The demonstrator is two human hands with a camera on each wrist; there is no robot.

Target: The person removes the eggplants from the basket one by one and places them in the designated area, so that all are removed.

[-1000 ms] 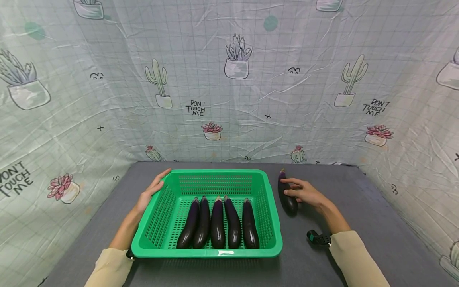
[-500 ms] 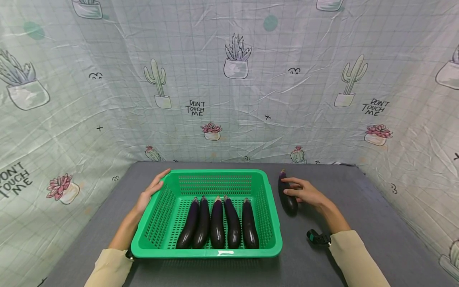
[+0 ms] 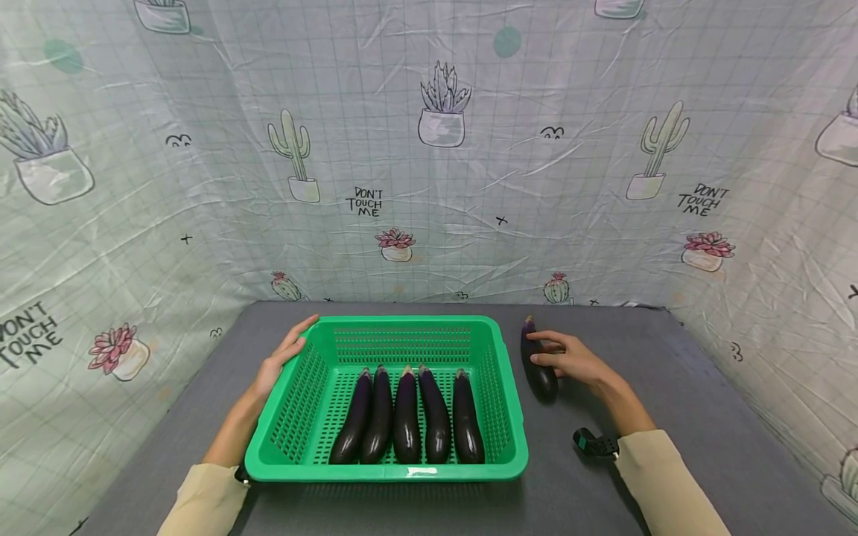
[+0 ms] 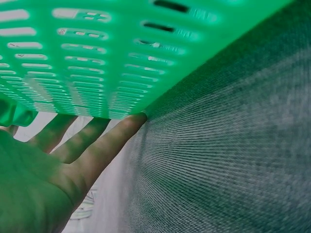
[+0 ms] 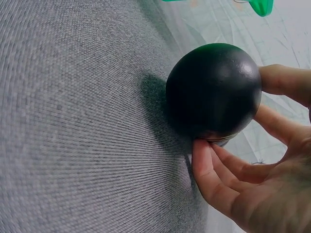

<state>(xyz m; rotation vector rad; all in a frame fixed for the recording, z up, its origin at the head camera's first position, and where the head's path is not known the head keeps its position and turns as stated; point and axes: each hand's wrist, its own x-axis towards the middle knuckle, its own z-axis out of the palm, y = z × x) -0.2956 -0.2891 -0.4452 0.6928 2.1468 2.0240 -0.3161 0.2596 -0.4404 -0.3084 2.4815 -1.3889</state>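
Counting six dark eggplants in all. Seeing five eggplants (image 3: 407,420) lying side by side in one green basket (image 3: 386,472). Seeing one more eggplant (image 3: 541,385) lying on the gray table (image 3: 482,514), just right of the basket. Holding that one between the thumb and bent fingers of the right hand (image 3: 573,361). Touching the basket's left side with the nearly straight fingers of the left hand (image 3: 275,365), but seeing too little of its thumb to tell about it. Counting two cream sleeves (image 3: 204,499), running off the bottom edge. Losing the five eggplants behind the basket's slotted wall in the left wrist view. Seeing mostly one round end in the right wrist view, hiding the eggplant's long part.
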